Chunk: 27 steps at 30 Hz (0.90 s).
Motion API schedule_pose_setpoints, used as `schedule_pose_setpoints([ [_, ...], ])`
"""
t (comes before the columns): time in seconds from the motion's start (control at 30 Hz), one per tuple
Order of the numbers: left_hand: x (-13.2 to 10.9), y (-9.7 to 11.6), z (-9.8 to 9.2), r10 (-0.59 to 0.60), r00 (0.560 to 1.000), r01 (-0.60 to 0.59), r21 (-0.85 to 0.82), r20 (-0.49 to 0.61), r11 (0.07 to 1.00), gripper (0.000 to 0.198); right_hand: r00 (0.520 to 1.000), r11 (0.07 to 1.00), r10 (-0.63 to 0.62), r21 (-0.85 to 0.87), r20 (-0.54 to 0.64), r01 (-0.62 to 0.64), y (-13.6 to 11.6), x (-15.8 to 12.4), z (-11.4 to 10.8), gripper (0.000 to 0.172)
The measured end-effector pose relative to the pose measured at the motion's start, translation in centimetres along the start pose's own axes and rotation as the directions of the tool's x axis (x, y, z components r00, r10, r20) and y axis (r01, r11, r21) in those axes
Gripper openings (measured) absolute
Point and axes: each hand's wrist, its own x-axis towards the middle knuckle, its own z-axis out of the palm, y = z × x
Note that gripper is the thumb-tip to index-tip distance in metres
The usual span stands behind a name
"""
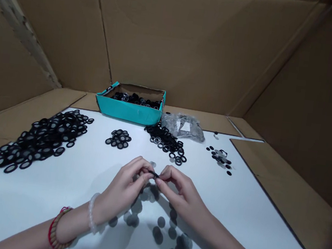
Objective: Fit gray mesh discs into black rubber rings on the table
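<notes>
My left hand and my right hand meet above the middle of the white table, fingertips pinched together on one small black ring. Grey mesh discs lie scattered on the table under and behind my hands. A large heap of black rings spreads at the left. A small cluster of rings sits at centre left, and another pile of rings lies beyond my hands.
A teal box holding more rings stands at the back. A crumpled clear plastic bag lies beside it. A few small black and grey pieces lie at the right. Brown cardboard walls enclose the table.
</notes>
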Motion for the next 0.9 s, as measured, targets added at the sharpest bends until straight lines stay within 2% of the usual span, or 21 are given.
schedule_pose_setpoints([
  [0.07,0.05,-0.04,0.18,-0.097,0.995,0.099,-0.138,0.021,0.985,0.008,1.0,1.0,-0.006,-0.029,0.004,0.007,-0.05,0.05,-0.07,0.009],
  [0.13,0.14,-0.11,0.23,-0.137,0.989,0.145,-0.21,0.055,0.967,0.009,0.999,0.997,-0.031,-0.072,0.01,0.032,-0.04,0.08,-0.11,0.009],
  [0.3,0.28,-0.21,-0.23,-0.05,0.993,0.06,-0.09,0.109,0.994,0.009,0.996,0.99,-0.068,-0.121,0.06,0.075,0.13,0.04,-0.02,0.014],
  [0.47,0.27,-0.29,-0.41,-0.034,0.996,0.035,-0.002,0.082,0.999,0.008,0.99,0.984,-0.126,-0.118,0.064,0.133,0.15,0.02,0.07,0.023],
  [0.57,0.26,-0.26,-0.26,-0.067,0.996,0.07,-0.037,0.064,0.997,0.008,0.985,0.979,-0.167,-0.109,0.039,0.17,0.15,-0.06,0.02,0.024],
  [0.67,0.29,-0.1,-0.17,-0.11,0.993,0.116,-0.126,0.052,0.985,0.007,0.989,0.985,-0.146,-0.092,0.023,0.147,0.13,-0.14,0.0,0.022],
  [0.73,0.31,0.02,-0.19,-0.139,0.987,0.154,-0.209,0.084,0.966,0.008,0.994,0.991,-0.106,-0.075,0.029,0.107,0.09,-0.16,-0.01,0.018],
  [0.8,0.31,0.07,-0.26,-0.153,0.975,0.194,-0.28,0.161,0.94,0.012,0.995,0.994,-0.086,-0.066,0.043,0.088,0.06,-0.14,-0.04,0.014],
  [0.87,0.31,0.02,-0.35,-0.142,0.968,0.198,-0.29,0.205,0.936,0.015,0.995,0.992,-0.088,-0.081,0.048,0.092,0.08,-0.08,-0.14,0.012],
  [0.9,0.32,-0.05,-0.4,-0.124,0.973,0.172,-0.256,0.193,0.951,0.016,0.995,0.991,-0.088,-0.095,0.048,0.092,0.11,-0.03,-0.21,0.012],
])
